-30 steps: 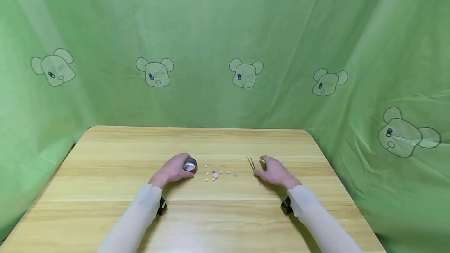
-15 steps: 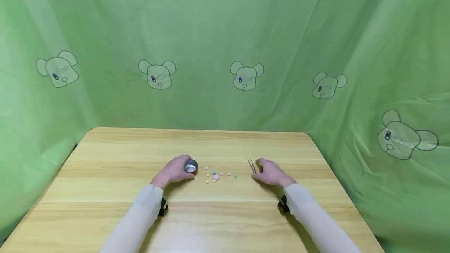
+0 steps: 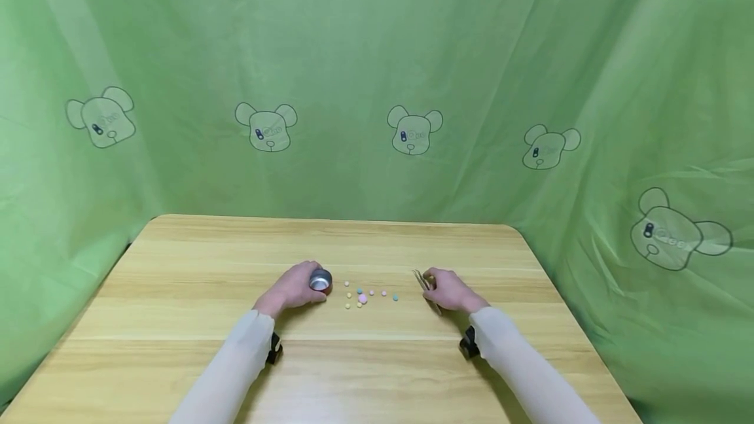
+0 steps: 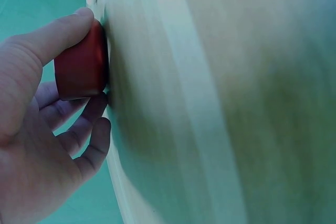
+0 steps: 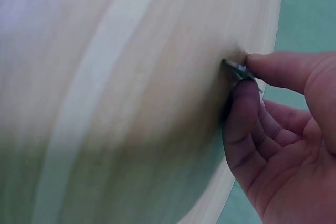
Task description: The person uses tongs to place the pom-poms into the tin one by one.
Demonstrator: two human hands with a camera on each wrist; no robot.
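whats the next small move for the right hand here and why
Probably lift the tweezers clear of the table: the right hand already pinches them between thumb and fingers, but they lie against the wood. The small tablets wait beside the red cup, which the left hand grips.

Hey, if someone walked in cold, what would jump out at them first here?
Probably the scatter of small colored pills at the middle of the wooden table. Flanking them, the left hand grips a little red metal cup, and the right hand pinches thin tweezers. Behind, a green cloth printed with cartoon bears fills the background.
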